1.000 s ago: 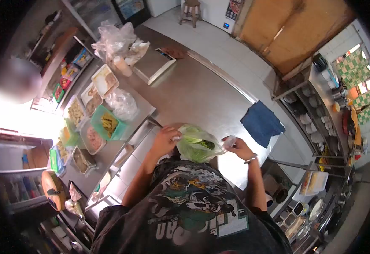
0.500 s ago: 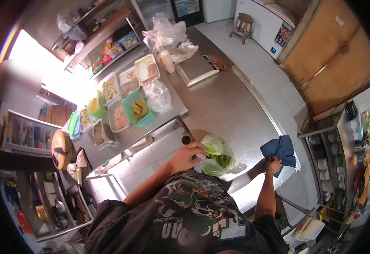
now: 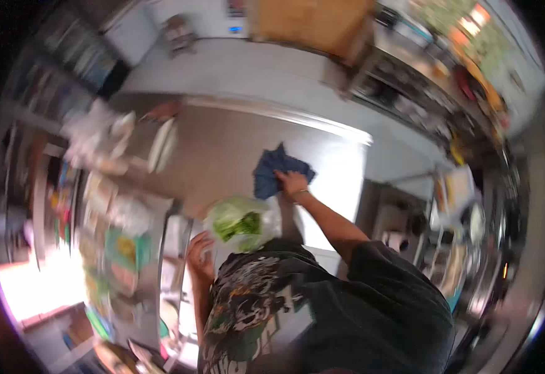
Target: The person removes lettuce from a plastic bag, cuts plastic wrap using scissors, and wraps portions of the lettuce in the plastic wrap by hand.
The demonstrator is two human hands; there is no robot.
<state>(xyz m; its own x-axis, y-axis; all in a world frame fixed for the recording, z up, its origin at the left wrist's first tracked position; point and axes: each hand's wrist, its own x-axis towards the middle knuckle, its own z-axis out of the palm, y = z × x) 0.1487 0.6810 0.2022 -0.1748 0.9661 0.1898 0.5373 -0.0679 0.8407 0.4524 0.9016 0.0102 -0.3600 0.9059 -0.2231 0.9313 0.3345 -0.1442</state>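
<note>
My right hand (image 3: pixel 294 183) presses on a crumpled dark blue cloth (image 3: pixel 269 173) on the steel table, fingers spread over its edge. Close to my shirt front, a clear plastic bag with green lettuce leaves (image 3: pixel 238 225) sits at the table's near edge. Just left of that bag is my left hand (image 3: pixel 201 257), blurred, with loosely bent fingers and nothing visible in them. A small gap seems to lie between it and the bag.
The steel table (image 3: pixel 213 134) stretches ahead, with a scale (image 3: pixel 162 144) and plastic bags (image 3: pixel 98 134) at its left. Food containers, including a green tub (image 3: pixel 126 249), stand on a left-hand counter. A shelf rack (image 3: pixel 403 93) and a wooden stool (image 3: pixel 179 34) stand beyond.
The view has swung to the right. My right hand has carried the cloth from the table's right edge inward, nearer the lettuce bag. My left hand has drawn back from the bag.
</note>
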